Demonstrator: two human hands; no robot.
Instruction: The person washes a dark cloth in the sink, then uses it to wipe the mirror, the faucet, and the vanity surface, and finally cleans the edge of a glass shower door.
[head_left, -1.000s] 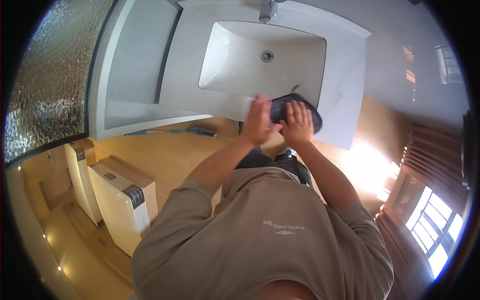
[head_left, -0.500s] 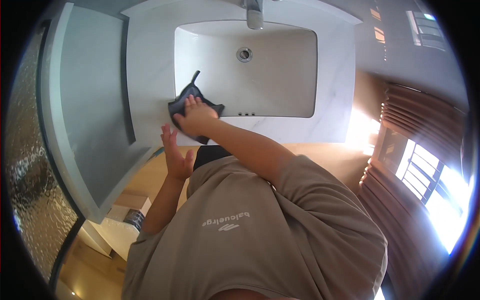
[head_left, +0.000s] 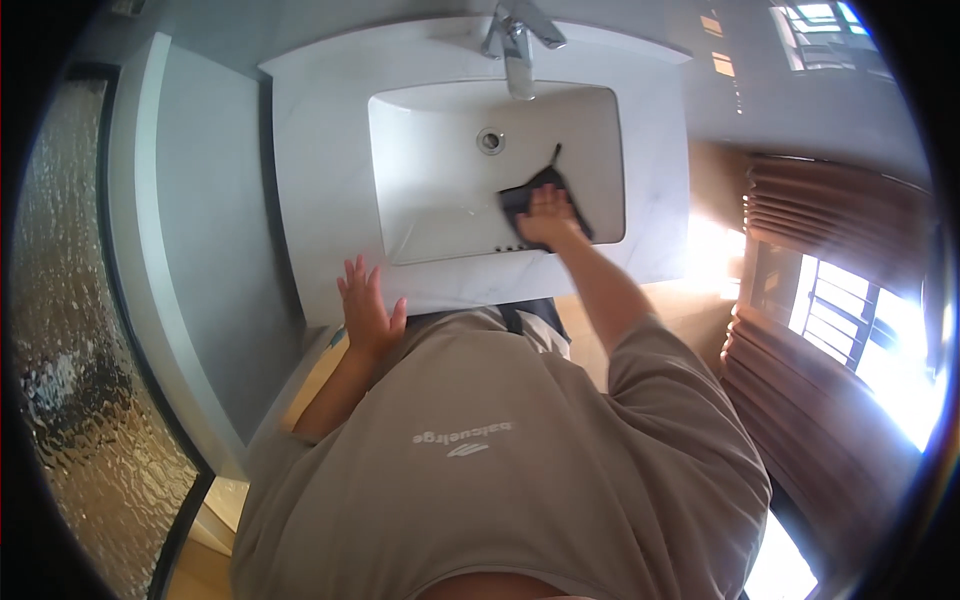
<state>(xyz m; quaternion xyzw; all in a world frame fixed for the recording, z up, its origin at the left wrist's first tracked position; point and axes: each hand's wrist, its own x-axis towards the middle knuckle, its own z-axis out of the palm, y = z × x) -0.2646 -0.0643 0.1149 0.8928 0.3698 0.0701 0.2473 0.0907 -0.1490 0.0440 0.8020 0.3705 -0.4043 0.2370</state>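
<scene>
A dark grey cloth (head_left: 513, 203) lies spread in the near right part of the white sink (head_left: 430, 190), with a thin loop sticking out from its far corner. Pressed flat on top of the cloth is my right hand (head_left: 549, 215), its fingers stretched out. The hand hides the middle of the cloth. My left hand (head_left: 372, 312) is raised by the counter's near left edge, fingers spread and nothing in it. Whether it touches the counter (head_left: 330, 200) I cannot tell.
A chrome faucet (head_left: 519, 65) rises behind the sink, over the far rim. The round drain (head_left: 490, 141) sits beyond the cloth. A grey panel (head_left: 215, 200) and textured glass (head_left: 80, 300) stand on the left. Brown curtains (head_left: 830, 200) hang beside a bright window on the right.
My right hand has slid the cloth from the sink's left near corner across to its right side. My left hand stays open near the counter's edge. The view has shifted slightly.
</scene>
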